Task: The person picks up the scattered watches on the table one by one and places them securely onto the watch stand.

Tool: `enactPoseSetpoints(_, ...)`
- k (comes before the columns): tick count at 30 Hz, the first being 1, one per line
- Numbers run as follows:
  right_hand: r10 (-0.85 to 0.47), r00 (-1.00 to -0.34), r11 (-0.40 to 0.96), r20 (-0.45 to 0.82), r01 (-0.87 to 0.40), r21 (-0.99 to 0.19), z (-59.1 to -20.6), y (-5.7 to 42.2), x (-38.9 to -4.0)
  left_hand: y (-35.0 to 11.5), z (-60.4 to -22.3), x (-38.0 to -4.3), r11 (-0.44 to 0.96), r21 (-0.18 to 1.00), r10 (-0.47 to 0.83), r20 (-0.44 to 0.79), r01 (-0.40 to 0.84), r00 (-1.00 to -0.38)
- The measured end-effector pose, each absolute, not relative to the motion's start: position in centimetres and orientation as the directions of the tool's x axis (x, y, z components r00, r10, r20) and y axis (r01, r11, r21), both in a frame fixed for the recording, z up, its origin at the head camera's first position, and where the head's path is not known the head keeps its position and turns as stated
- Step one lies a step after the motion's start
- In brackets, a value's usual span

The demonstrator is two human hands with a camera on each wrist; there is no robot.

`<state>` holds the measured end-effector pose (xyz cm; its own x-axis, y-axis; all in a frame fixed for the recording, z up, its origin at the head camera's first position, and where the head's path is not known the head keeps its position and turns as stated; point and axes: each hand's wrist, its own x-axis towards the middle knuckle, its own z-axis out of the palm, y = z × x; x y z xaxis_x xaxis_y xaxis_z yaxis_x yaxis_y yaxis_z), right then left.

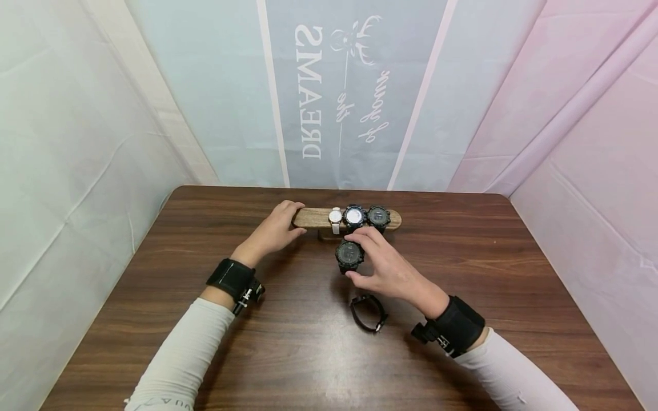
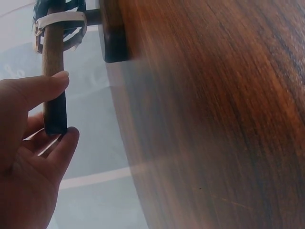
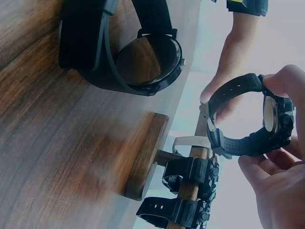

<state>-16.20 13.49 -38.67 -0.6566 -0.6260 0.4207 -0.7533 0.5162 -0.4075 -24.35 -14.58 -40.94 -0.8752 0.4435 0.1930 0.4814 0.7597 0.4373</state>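
A black watch point(image 1: 349, 253) is pinched in the fingers of the right hand point(image 1: 385, 268) above the surface point(image 1: 462, 257), near the wooden stand point(image 1: 312, 218), whose end is gripped by the left hand point(image 1: 275, 228). The mounted watches point(image 1: 354, 216) could be knocked askew if the stand is tilted or bumped.

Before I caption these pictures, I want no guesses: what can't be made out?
Held watch: time too small in the head view; dial turned away in the right wrist view.
White-strapped watch: time too small in the head view.
Left sleeve's lettering: partly cut off by the head view's bottom edge.
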Motion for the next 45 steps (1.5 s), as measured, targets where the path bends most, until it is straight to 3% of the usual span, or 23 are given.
enactPoseSetpoints(26, -0.604, -0.633, 0.487, 0.484, -0.774, -0.405, -37.8, 12.9, -17.0, -14.3, -40.8, -23.5, 0.787, 0.370, 0.440, 0.224, 0.494, -0.870)
enactPoseSetpoints(36, -0.600, -0.609, 0.469, 0.519, -0.793, -0.388, -37.4, 12.1, -17.6, -13.9, -39.3, -21.8, 0.730, 0.311, 0.492, 0.378, 0.608, -0.784)
enactPoseSetpoints(45, -0.608, -0.603, 0.456, 0.517, -0.798, -0.394, -37.3, 11.8, -18.4, -13.8, -37.8, -19.8, 0.628, 0.333, 0.568, 0.423, 0.704, -0.706)
